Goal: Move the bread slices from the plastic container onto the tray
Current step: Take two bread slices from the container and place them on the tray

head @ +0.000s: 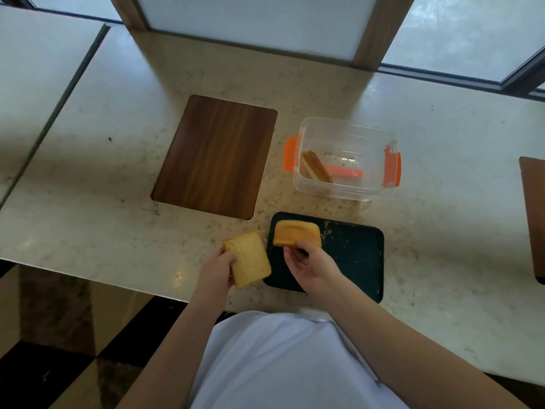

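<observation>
One golden bread slice (296, 234) lies on the far-left corner of the dark tray (354, 255), its crust edge curled; the right hand (309, 267) pinches its near edge with narrow fingers. A second slice (250, 259), flat and pale brown, is gripped by the left hand (216, 271) just left of the tray, over the stone counter (103, 187). Beyond the tray stands the clear plastic container (348, 160) with orange clips, one slice (317, 167) on edge inside. A wooden board (215, 156) lies far left. Most of the crumb-strewn tray is bare, near the counter's front edge.
</observation>
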{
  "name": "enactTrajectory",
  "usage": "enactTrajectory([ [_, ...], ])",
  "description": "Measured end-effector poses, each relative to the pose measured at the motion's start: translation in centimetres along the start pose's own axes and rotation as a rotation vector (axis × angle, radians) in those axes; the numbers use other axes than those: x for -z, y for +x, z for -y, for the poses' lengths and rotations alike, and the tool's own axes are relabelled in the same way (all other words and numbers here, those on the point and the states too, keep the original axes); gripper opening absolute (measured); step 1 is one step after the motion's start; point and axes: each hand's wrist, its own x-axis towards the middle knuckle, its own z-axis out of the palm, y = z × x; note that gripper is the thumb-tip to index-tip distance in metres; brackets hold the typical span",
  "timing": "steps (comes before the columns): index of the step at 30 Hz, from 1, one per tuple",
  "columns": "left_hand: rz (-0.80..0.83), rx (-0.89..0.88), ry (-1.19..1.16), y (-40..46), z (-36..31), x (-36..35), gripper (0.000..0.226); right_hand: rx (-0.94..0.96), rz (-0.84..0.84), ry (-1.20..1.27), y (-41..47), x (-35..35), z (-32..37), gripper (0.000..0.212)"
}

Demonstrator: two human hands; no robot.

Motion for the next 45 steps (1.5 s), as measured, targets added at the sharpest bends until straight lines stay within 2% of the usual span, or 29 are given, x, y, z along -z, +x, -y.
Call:
enactTrajectory([
  [4,-0.013,-0.021,0.099,-0.8,0.0,-0.5,0.024,-0.047,0.069,-0.012,0.4,-1.0,-0.1,0.025],
  [9,-0.033,-0.025,0.206,-0.8,0.3,0.0,0.016,-0.041,0.054,-0.049,0.9,-0.8,-0.5,0.035],
  [19,-0.022,0.001,0.253,-1.1,-0.1,-0.3,0.020,-0.056,-0.007,-0.066,1.2,0.1,-0.3,0.044],
  [22,-0.020,0.007,0.268,-1.4,-0.4,-0.5,0.021,-0.145,-0.007,-0.110,1.2,-0.6,-0.1,0.045],
  [24,-0.041,0.000,0.292,-1.5,-0.6,-0.5,0.019,-0.222,0.020,-0.393,1.0,-1.1,-0.2,0.038],
  [25,-0.058,-0.003,0.309,-1.6,-0.7,-0.5,0.018,-0.173,0.024,-0.692,0.9,-1.3,-0.2,0.035],
  [26,-0.067,-0.005,0.324,-1.7,-0.8,-0.4,0.017,-0.017,-0.002,-1.068,1.1,-1.3,0.0,0.032],
  [28,-0.066,-0.001,0.340,-1.9,-1.0,-0.2,0.016,0.558,-0.091,-1.778,2.1,-1.1,0.8,0.038],
  [29,-0.063,0.001,0.342,-2.0,-1.0,-0.1,0.017,0.824,-0.122,-1.981,2.5,-1.2,1.5,0.046],
  [30,-0.062,0.003,0.340,-2.2,-1.1,-0.1,0.018,0.992,-0.123,-2.098,2.8,-1.4,2.1,0.057],
  [31,-0.061,0.002,0.337,-2.3,-1.1,0.0,0.019,1.049,-0.101,-2.181,3.2,-1.6,2.8,0.070],
  [33,-0.058,0.000,0.338,-2.4,-1.2,-0.1,0.020,0.975,-0.026,-2.329,3.8,-2.0,3.8,0.093],
  [35,-0.054,-0.004,0.329,-2.4,-1.2,-0.3,0.020,0.954,0.037,-2.420,4.3,-2.3,4.2,0.103],
  [40,-0.046,0.004,0.296,-2.4,-1.2,-0.5,0.021,1.040,0.062,-2.496,4.9,-2.5,4.6,0.094],
  [45,-0.050,0.013,0.286,-1.7,-1.3,-0.7,0.021,1.019,0.059,-2.515,5.1,-2.6,4.4,0.088],
])
